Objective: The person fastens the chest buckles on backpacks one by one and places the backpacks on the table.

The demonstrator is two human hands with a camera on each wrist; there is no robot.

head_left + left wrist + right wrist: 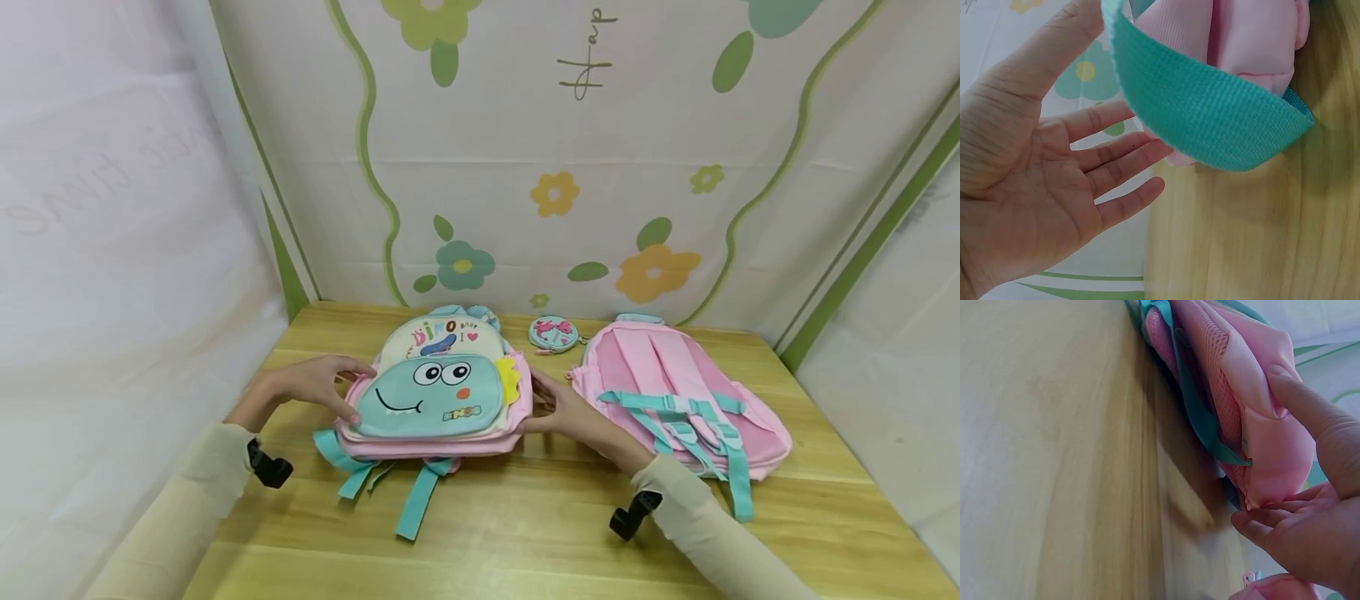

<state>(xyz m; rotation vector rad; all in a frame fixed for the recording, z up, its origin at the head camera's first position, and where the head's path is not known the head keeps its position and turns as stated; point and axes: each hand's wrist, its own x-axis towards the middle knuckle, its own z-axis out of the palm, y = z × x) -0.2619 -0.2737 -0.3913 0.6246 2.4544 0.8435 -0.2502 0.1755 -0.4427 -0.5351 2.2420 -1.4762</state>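
Note:
A small backpack (431, 400) with a teal dinosaur face, a cream upper panel and pink sides lies face up on the table. At its left side is my left hand (322, 387), thumb near the lower front corner. In the left wrist view, that hand's fingers reach out nearly straight, their tips at the pink fabric behind a looped teal strap (1210, 119). My right hand (566, 412) grips the pink side (1279, 456) at the backpack's right, thumb on top and fingers beneath. Loose teal straps hang from the bottom edge toward me.
To the right lies a second pink backpack (682, 392), its shoulder straps and teal buckles facing up. A round teal coin pouch (553, 333) sits beside its top corner. Printed flower curtains (480, 167) enclose the wooden table (525, 533) at the back and sides.

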